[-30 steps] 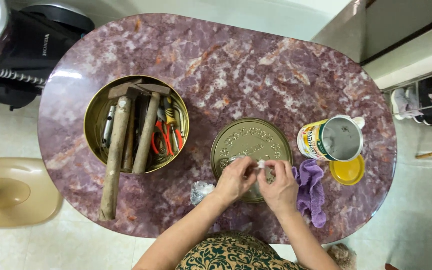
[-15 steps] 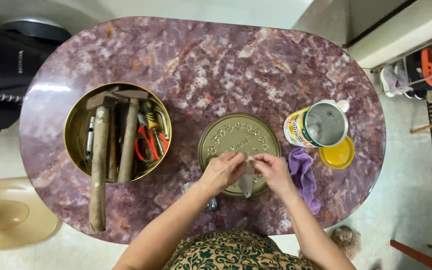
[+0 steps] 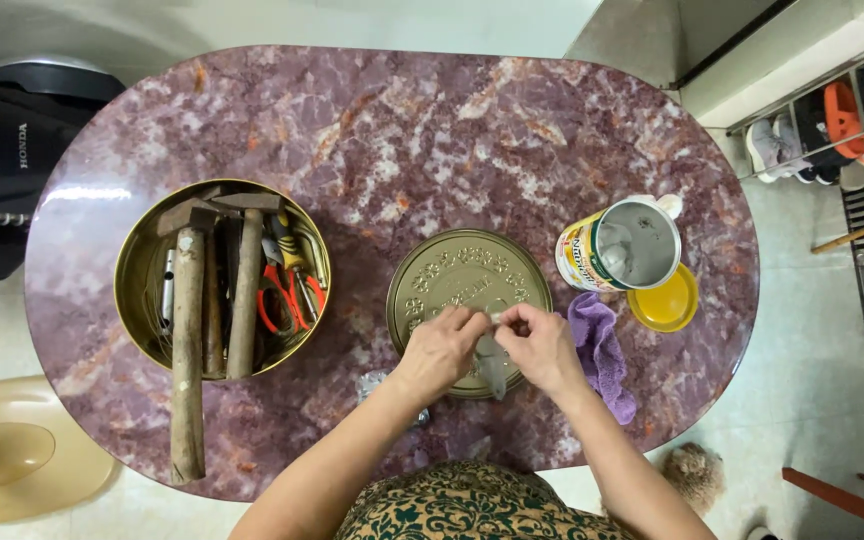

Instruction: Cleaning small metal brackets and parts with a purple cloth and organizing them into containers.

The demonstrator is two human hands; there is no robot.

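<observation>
At the far left, off the table, a beige plastic stool (image 3: 12,455) stood on the pale tiled floor. On the left part of the oval purple marble table (image 3: 432,130) sat a round gold-coloured metal tin (image 3: 132,262) full of tools: two wooden-handled hammers (image 3: 188,360), the longer one sticking out over the rim toward the near edge, and red-handled pliers (image 3: 282,300) beside them. Just left of the person's forearm lay a small crumpled clear plastic bag (image 3: 370,385), partly hidden by the arm.

Near the middle, a round embossed gold-coloured tin lid (image 3: 457,275) lay flat. Above its near edge the left hand (image 3: 439,350) and the right hand (image 3: 542,348) met, fingertips pinched narrowly together on a small clear plastic bag (image 3: 493,362) that hung down between them; what was inside could not be told. Both hands held it by its top, thumbs and forefingers closed.

Just right of the right hand a crumpled purple cloth (image 3: 602,350) lay on the table. Beyond it stood an open cylindrical can with a yellow label (image 3: 617,245), tilted toward the viewer so its silvery inside showed, and touching its near right side lay a round yellow plastic lid (image 3: 664,300)
</observation>
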